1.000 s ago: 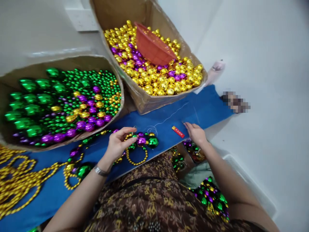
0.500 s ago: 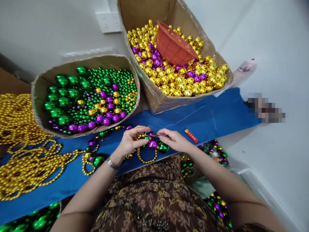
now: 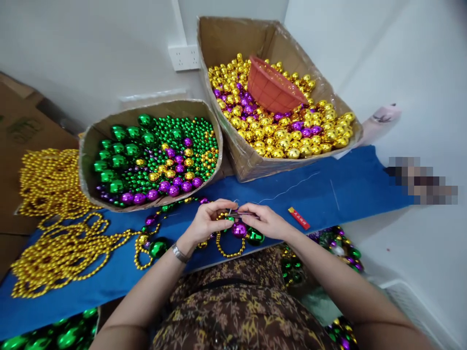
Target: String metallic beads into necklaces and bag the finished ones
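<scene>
My left hand is closed, thumb and fingertips pinching the thread of a bead garland. From it hang a loop of small gold beads, a purple ball and a large green ball. My right hand is closed round a slim, dark metal tool, apparently thread snips, whose tip points left to the pinched thread. The fingers partly hide the tool and the knot area. More of the garland, with a green ball, lies left of my left wrist.
Behind my hands stand a cardboard box of green, purple and gold beads and a taller box of gold balls holding a red basket. Gold bead strands lie left on the blue cloth. A red packet lies right.
The view has shifted, so everything sits lower and further right. Both hands stay together at the garland; the tool's tip now meets the thread at the left fingertips.
</scene>
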The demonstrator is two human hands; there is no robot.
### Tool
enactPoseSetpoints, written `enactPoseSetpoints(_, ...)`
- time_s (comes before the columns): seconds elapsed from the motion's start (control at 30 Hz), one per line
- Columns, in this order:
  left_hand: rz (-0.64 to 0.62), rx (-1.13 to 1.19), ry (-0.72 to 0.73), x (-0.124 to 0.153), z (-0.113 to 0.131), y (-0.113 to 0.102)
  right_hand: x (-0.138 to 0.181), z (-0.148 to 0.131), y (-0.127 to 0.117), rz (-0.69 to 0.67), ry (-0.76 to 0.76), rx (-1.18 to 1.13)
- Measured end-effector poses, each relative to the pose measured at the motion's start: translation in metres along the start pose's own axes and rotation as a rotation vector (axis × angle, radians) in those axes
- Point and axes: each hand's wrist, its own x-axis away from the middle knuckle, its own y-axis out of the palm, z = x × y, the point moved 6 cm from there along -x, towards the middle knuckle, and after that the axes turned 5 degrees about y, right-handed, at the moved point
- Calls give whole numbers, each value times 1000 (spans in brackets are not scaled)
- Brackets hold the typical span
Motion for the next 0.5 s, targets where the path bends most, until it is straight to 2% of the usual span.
enactPoseSetpoints(0.23,23,-16,-10,-1,-2,-1,0,-1,3,46,3,-59)
enactPoseSetpoints(0.33,70,10,-30,-2,-3,-2,5,-2,-2,85,0,-66)
enactPoseSetpoints(0.4,112,34,-52,-2,0,-3,14,6,-16,151,20,-43)
enactPoseSetpoints(0.5,174,64,-50,-2,16,-10,37,37,-55,335,106,123)
